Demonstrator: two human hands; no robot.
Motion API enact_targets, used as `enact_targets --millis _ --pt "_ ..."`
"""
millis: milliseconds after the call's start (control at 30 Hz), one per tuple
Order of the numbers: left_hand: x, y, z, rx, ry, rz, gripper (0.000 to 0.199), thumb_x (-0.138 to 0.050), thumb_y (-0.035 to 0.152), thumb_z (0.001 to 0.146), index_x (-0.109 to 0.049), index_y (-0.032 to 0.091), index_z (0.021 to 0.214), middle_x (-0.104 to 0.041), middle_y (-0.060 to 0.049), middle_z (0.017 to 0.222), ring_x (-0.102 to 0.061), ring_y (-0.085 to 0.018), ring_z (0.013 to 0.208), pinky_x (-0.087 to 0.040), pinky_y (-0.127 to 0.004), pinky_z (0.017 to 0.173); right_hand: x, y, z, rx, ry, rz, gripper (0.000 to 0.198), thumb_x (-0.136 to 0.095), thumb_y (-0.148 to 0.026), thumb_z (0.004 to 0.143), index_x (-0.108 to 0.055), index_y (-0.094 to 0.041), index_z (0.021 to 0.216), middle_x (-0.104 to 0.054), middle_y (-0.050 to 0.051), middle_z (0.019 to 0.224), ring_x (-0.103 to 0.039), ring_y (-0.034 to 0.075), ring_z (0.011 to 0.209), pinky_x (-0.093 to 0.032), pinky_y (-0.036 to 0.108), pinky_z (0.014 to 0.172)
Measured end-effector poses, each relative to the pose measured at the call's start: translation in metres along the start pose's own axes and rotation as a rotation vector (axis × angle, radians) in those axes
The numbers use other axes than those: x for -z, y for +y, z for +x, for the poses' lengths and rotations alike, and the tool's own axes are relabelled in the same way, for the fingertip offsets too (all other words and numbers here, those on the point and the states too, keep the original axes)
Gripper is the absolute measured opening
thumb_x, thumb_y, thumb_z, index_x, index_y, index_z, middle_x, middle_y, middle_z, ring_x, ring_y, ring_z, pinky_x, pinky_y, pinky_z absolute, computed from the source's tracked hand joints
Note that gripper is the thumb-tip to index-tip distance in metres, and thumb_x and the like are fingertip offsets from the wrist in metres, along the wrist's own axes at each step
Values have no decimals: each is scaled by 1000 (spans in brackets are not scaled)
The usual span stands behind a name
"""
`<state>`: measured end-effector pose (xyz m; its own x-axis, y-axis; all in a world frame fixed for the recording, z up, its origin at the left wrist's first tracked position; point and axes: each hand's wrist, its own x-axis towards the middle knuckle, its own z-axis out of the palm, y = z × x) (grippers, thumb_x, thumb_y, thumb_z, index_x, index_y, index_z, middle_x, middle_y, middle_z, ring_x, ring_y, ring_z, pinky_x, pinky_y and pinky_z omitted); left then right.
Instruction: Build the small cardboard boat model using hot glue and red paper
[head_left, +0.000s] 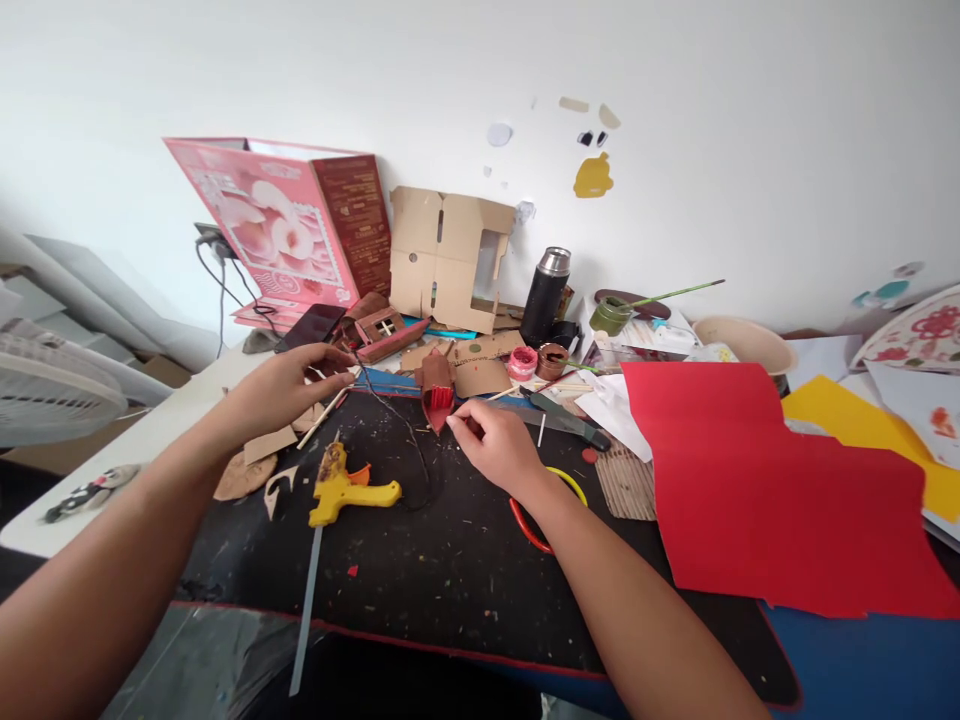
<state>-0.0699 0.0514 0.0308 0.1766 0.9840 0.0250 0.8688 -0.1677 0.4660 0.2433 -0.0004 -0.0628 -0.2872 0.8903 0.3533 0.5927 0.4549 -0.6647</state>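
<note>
A small model boat [436, 398], brown with a red folded piece at its pointed near end, sits at the middle of the black mat. My right hand [491, 442] is closed at that pointed end, thumb and fingertips pinching its edge. My left hand [319, 382] hovers to the left of the boat, its fingers loosely bent and apart. A thin stick runs from near the left fingertips toward the boat. Between my forearms lies a yellow hot glue gun [349, 490] with a glue stick out of its back; its dark cord passes close to my left hand.
A larger brown boat model [379, 328] stands behind. Red-yellow scissors [536, 525] lie under my right forearm, near a utility knife [570, 420]. Paint jars [523, 362], a black thermos [545, 298], red paper [780, 500] and a pink box [277, 225] surround the mat [435, 580].
</note>
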Motion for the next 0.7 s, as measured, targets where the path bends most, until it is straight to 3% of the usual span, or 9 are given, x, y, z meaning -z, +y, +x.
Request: enact_targets --millis 167,400,600,700 --pt "19 -33 -14 127 7 133 50 -50 67 83 -73 25 100 -81 -5 92 -71 -29 84 -50 -37 78 2 -1 0 10 81 65 28 -57 -41 107 -71 -22 92 -71 1 74 -63 17 67 -40 28 67" --pt "14 -57 -32 123 7 109 47 -51 65 85 -73 25 96 -83 -4 90 -71 -29 85 -49 -34 78 8 -10 0 -95 200 175 35 -57 -51 105 -68 -22 88 -62 -1 68 -56 16 63 -41 28 63" --pt "10 -55 -41 87 2 51 47 -52 66 86 -76 27 97 -82 -3 90 -71 -30 86 -50 -34 78 25 -3 11 -261 433 467 47 -62 -71 98 -61 -24 89 -47 -7 58 -42 13 50 -36 26 50" --pt "10 -41 -52 -8 -31 -5 44 -57 67 85 -77 30 95 -82 -3 95 -71 -30 83 -52 -37 79 38 2 12 -310 457 562 51 -68 -75 93 -59 -25 89 -45 -9 54 -39 12 45 -31 25 45"
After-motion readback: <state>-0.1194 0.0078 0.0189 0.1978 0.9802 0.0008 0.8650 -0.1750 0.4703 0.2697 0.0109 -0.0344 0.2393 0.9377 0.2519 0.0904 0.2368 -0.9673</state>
